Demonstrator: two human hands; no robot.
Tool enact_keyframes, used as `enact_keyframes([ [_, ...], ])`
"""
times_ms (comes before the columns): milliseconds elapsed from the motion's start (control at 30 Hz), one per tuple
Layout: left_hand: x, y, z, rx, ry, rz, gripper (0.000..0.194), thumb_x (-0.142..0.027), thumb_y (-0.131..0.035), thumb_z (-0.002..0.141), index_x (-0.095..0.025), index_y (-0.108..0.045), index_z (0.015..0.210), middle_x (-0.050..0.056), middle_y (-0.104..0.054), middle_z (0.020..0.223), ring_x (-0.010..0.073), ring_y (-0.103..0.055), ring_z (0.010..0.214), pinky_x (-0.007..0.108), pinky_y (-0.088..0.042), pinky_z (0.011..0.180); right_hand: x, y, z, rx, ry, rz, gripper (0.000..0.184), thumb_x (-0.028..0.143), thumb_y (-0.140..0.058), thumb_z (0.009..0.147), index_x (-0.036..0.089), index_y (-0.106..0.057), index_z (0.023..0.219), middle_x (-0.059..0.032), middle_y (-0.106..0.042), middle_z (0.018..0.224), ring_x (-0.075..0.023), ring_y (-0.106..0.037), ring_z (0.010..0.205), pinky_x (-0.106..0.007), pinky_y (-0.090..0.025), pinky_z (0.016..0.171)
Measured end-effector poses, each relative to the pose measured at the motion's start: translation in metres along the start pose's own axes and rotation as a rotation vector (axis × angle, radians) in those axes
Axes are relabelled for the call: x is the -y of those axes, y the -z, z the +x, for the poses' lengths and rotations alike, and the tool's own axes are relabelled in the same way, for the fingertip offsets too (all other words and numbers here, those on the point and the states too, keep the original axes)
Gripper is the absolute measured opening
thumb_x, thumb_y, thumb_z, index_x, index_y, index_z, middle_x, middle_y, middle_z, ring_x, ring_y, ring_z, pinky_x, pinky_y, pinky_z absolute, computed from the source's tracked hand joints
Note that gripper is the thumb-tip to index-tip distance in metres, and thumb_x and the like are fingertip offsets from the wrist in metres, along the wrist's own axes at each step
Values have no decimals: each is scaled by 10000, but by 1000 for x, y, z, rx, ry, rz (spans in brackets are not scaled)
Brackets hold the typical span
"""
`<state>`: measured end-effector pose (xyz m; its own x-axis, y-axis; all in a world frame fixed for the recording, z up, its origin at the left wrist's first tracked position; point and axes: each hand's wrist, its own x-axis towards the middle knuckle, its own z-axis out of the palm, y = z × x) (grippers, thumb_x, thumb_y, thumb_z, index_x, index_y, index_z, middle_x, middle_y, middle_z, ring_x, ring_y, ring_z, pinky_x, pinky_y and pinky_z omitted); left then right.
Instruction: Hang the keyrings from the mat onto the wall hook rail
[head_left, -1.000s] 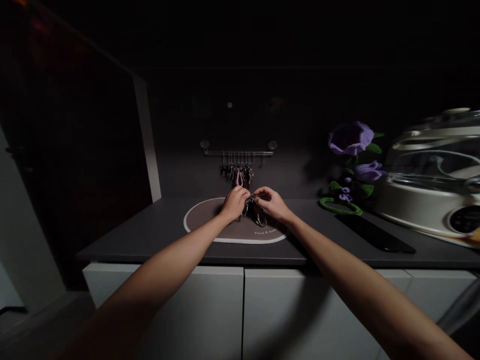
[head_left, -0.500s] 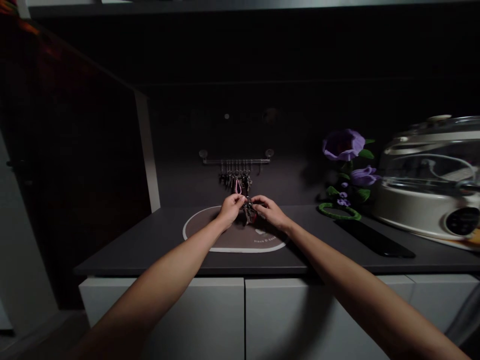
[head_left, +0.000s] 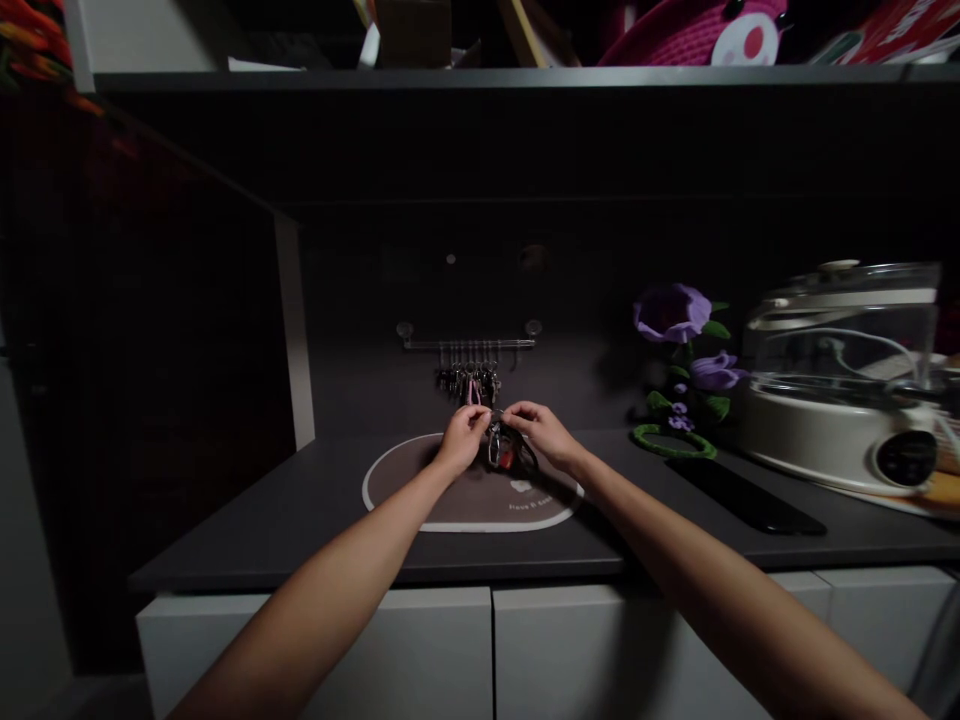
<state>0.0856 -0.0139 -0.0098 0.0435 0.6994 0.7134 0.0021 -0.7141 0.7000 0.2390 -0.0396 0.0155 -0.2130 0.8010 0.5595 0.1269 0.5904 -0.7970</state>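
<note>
My left hand (head_left: 465,436) and my right hand (head_left: 541,432) are close together over an oval brown mat (head_left: 442,505) with a pale rim. Between them hangs a bunch of keys (head_left: 494,445), pinched at its top by the fingertips of both hands. A small red piece (head_left: 506,457) and a dark strap-like loop (head_left: 527,456) dangle with it beside my right hand; the finer parts are too dark to make out. Behind, several key sets (head_left: 469,378), one with a pink strap, hang by hooks from a clear rail (head_left: 469,345) on the wall.
On the right of the dark counter (head_left: 247,520) stand a purple artificial flower (head_left: 673,313) with a green ring base, a flat black slab (head_left: 746,495) and a cream appliance (head_left: 817,430) with a clear lid. A shelf (head_left: 480,80) with assorted items runs overhead.
The view has tilted up, bringing the shelf into sight. Both hands stay at the key bunch, which has turned, so its red piece and dark loop now show more.
</note>
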Motion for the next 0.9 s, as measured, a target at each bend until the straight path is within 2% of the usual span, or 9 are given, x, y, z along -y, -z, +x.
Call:
enact_keyframes([
  [100,-1,3,0,-56,-21,46,161,-299,-568,717,-176,-607,813,50,-593,855,161,-513,811,265,-379,769,-3,4,11,-57,3,5,271,393,-599,642,142,-564,739,12,-550,688,-94,-471,638,-228,-374,629],
  [233,1,7,-1,-102,-51,158,123,-283,-523,749,-189,-596,776,47,-577,804,168,-491,785,274,-366,776,-3,10,34,-144,25,-15,285,417,-576,647,148,-537,732,11,-539,683,-90,-463,620,-222,-374,609],
  [367,6,9,-3,-87,-100,292,152,-264,-466,780,-191,-589,727,45,-555,746,176,-480,754,278,-352,759,4,16,60,-239,22,-75,257,407,-524,677,152,-511,709,19,-505,622,-87,-435,563,-222,-362,566],
  [533,8,9,-4,-79,-102,333,167,-242,-452,783,-196,-572,677,40,-530,712,179,-470,739,281,-343,755,9,19,88,-336,-25,-174,179,323,-487,693,148,-492,653,26,-462,578,-76,-393,520,-213,-322,523],
  [733,12,9,-5,-58,-89,385,167,-234,-434,791,-192,-555,684,47,-534,735,177,-476,753,288,-349,766,4,19,111,-421,-56,-304,192,304,-458,704,148,-488,595,23,-434,541,-78,-371,503,-213,-284,505],
  [900,15,9,-4,-26,-107,600,228,-222,-354,830,-170,-550,727,55,-562,777,169,-501,788,287,-372,748,-3,18,125,-447,-88,-416,229,293,-452,708,144,-478,535,27,-417,507,-75,-358,493,-215,-278,510],
])
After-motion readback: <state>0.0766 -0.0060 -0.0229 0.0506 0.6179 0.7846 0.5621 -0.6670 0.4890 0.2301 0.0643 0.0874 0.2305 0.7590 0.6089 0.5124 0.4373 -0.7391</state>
